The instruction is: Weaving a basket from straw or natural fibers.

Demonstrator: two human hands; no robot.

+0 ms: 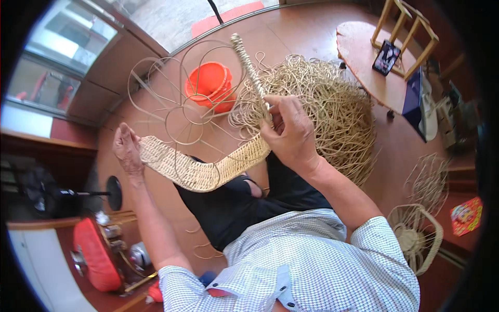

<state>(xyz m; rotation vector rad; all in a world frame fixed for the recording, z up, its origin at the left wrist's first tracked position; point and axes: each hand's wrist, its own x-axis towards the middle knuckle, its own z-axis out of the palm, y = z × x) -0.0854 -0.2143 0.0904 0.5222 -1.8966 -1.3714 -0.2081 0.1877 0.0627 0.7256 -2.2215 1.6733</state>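
Note:
In front of me is a partly woven wire basket frame (181, 112) with petal-like loops. A pale woven cord band (200, 177) curves along its near side, and a cord-wrapped strip (247, 65) rises at its right. My right hand (291, 130) is closed round the frame where the strip meets the band, thumb and fingers pinched together. At the band's left end, my left hand (127, 149) is closed with its fingers bent upward. Whatever its fingers hold is too small to make out. The band hangs over my dark trousers (244, 208).
A large heap of loose cord (327, 114) lies to the right. An orange bucket (221, 101) stands beyond the frame. At the far right, a low table (364, 57) holds a phone (386, 57). A woven basket (410, 234) sits at right; a red cushioned thing (96, 255) is at left.

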